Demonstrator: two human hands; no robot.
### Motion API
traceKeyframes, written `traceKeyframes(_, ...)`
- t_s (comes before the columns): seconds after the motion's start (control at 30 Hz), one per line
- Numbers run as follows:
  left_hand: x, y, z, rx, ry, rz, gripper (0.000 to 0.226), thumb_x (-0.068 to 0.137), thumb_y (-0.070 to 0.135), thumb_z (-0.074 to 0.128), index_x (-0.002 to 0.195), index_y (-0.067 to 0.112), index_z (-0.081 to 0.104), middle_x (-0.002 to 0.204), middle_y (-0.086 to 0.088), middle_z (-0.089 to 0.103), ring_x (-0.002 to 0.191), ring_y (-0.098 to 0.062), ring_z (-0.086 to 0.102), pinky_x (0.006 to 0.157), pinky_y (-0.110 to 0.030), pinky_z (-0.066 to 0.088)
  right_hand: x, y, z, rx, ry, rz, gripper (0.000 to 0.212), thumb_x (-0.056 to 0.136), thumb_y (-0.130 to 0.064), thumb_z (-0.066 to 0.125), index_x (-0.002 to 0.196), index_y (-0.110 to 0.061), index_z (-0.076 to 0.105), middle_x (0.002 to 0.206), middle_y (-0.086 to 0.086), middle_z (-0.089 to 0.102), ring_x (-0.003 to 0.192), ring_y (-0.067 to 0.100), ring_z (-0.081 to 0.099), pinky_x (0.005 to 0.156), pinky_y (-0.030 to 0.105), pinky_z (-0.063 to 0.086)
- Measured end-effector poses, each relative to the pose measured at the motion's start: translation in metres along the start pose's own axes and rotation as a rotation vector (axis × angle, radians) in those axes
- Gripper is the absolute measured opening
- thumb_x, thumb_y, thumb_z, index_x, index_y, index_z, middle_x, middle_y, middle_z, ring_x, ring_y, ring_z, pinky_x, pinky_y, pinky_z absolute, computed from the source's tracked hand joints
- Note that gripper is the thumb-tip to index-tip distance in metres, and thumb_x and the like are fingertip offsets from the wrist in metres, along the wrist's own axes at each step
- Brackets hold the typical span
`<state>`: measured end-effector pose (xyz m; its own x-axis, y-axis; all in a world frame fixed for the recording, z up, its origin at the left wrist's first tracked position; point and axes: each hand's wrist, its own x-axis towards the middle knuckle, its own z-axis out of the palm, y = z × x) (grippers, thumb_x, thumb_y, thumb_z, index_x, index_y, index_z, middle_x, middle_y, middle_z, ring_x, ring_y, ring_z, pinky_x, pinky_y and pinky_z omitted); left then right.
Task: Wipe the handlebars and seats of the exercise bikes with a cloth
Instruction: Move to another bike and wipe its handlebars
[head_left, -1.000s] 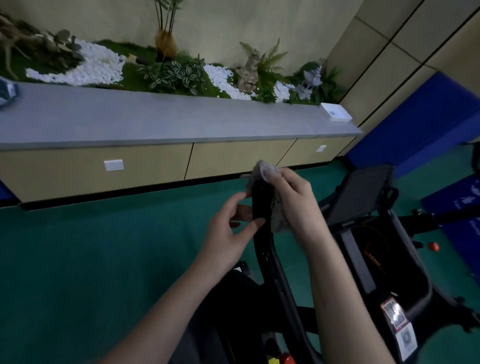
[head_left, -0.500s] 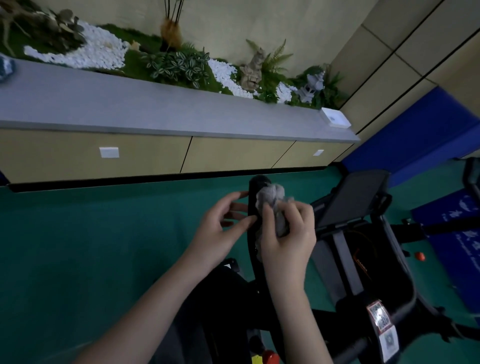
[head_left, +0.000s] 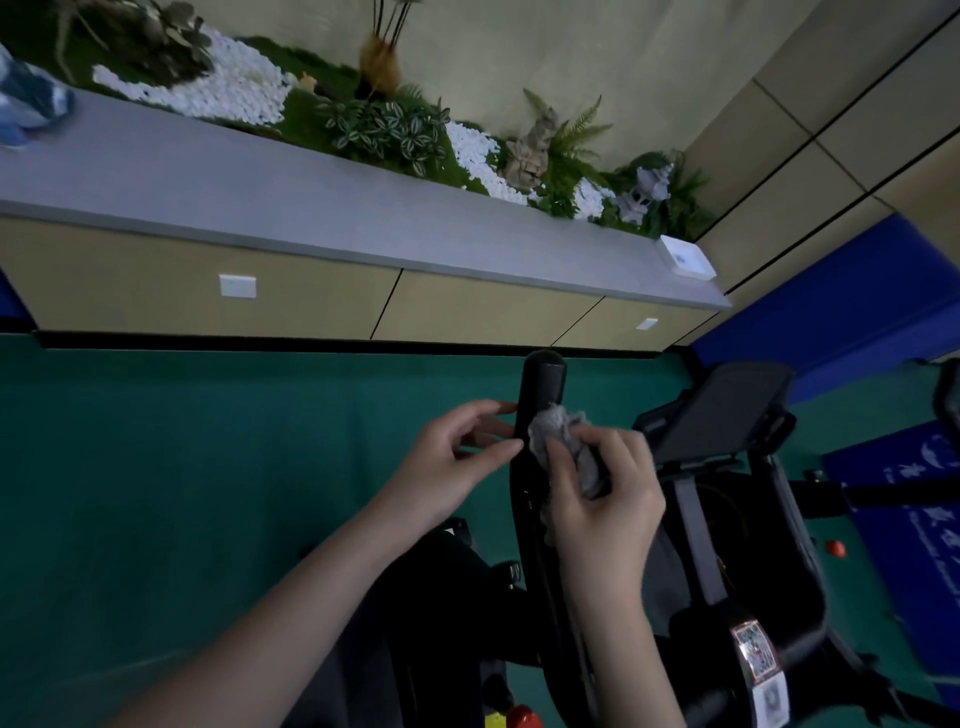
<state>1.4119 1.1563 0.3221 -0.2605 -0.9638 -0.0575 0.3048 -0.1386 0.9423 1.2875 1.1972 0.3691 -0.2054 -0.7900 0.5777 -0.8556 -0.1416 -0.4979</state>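
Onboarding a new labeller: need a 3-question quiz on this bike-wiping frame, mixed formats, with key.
1. True or false: the right hand holds the grey cloth against the black handlebar.
2. Multiple choice: where is the left hand?
A. Flat on the grey countertop
B. Beside the handlebar, fingertips at its left side
C. On the bike's tilted screen
3. Fill in: the small white tray sits at the ____ end of the countertop as pictured.

Key:
1. True
2. B; whether it grips the bar cannot be told
3. Right
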Motion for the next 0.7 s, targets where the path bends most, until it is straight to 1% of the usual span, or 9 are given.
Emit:
traceKeyframes(0.1,0.000,-0.001,0.002,-0.042,0.019,-0.047,0.024,0.085,0.008,0.067,0.103,0.023,0.064,0.099,-0.001,0.070,0.089,-0.002,0.064,0.077,-0.011,0.047,0.022,-0.008,0.005,0.014,0.090,-0.113,0.010,0.078,0.002,0.073,0.086,0.000,0.069,0.093,0.011,0.053,0.087,0.003,0.049,0.082,0.004,0.036)
traceKeyframes(0.17,-0.001,-0.003,0.004,-0.081,0.040,-0.070,0.021,0.084,0.007,0.068,0.099,0.021,0.066,0.097,0.001,0.070,0.087,0.000,0.064,0.075,-0.010,0.047,0.026,-0.012,0.012,-0.001,0.066,-0.168,0.010,0.077,0.004,0.074,0.086,0.001,0.070,0.095,0.015,0.055,0.090,0.003,0.049,0.084,0.005,0.038)
traceKeyframes(0.23,-0.003,-0.006,0.005,-0.108,0.052,-0.087,0.018,0.083,0.006,0.068,0.097,0.018,0.068,0.095,0.002,0.071,0.087,-0.001,0.064,0.075,-0.010,0.048,0.013,-0.008,0.014,-0.024,0.009,-0.167,0.012,0.075,0.008,0.074,0.083,0.001,0.070,0.094,0.012,0.056,0.088,0.007,0.052,0.082,0.009,0.042)
traceKeyframes(0.33,-0.006,-0.009,0.007,-0.154,0.045,-0.113,0.019,0.081,0.007,0.070,0.097,0.018,0.070,0.093,0.007,0.073,0.090,0.001,0.065,0.075,-0.010,0.048,-0.005,-0.001,0.006,-0.008,-0.038,-0.133,0.013,0.073,0.007,0.076,0.083,0.000,0.070,0.089,0.005,0.055,0.083,0.004,0.053,0.080,0.007,0.042)
traceKeyframes(0.43,-0.007,-0.010,0.010,-0.205,0.065,-0.134,0.021,0.080,0.004,0.071,0.092,0.022,0.068,0.087,0.010,0.073,0.085,0.002,0.066,0.073,-0.008,0.048,0.008,-0.004,0.007,0.029,0.024,-0.106,0.011,0.076,0.002,0.076,0.084,-0.001,0.070,0.088,0.007,0.055,0.082,0.007,0.053,0.080,0.005,0.039)
traceKeyframes(0.47,-0.007,-0.010,0.011,-0.205,0.074,-0.132,0.022,0.080,0.004,0.071,0.091,0.023,0.068,0.088,0.009,0.073,0.087,0.001,0.066,0.074,-0.009,0.049,0.012,-0.006,0.009,0.037,0.048,-0.098,0.011,0.077,0.001,0.075,0.086,-0.001,0.069,0.089,0.008,0.055,0.083,0.008,0.052,0.081,0.005,0.038)
traceKeyframes(0.57,-0.006,-0.011,0.010,-0.143,0.077,-0.110,0.022,0.080,0.006,0.071,0.097,0.020,0.069,0.098,-0.001,0.072,0.095,-0.009,0.066,0.085,-0.017,0.050,0.003,-0.009,0.014,0.028,0.065,-0.011,0.011,0.082,-0.002,0.071,0.092,0.000,0.067,0.094,0.007,0.055,0.086,0.009,0.053,0.081,0.003,0.037)
traceKeyframes(0.63,-0.006,-0.010,0.010,-0.088,0.065,-0.083,0.024,0.080,0.005,0.071,0.103,0.015,0.069,0.099,-0.004,0.072,0.094,-0.011,0.066,0.084,-0.016,0.050,-0.004,-0.006,0.015,0.034,0.063,0.086,0.012,0.087,-0.004,0.066,0.098,-0.001,0.066,0.097,0.008,0.059,0.088,0.013,0.058,0.080,0.004,0.039)
traceKeyframes(0.7,-0.005,-0.010,0.010,-0.072,0.069,-0.077,0.027,0.079,0.004,0.071,0.105,0.012,0.069,0.100,-0.006,0.071,0.093,-0.012,0.066,0.080,-0.014,0.050,0.003,-0.005,0.019,0.084,0.071,0.169,0.011,0.090,-0.007,0.062,0.100,-0.003,0.065,0.099,0.009,0.062,0.091,0.017,0.060,0.080,0.008,0.041)
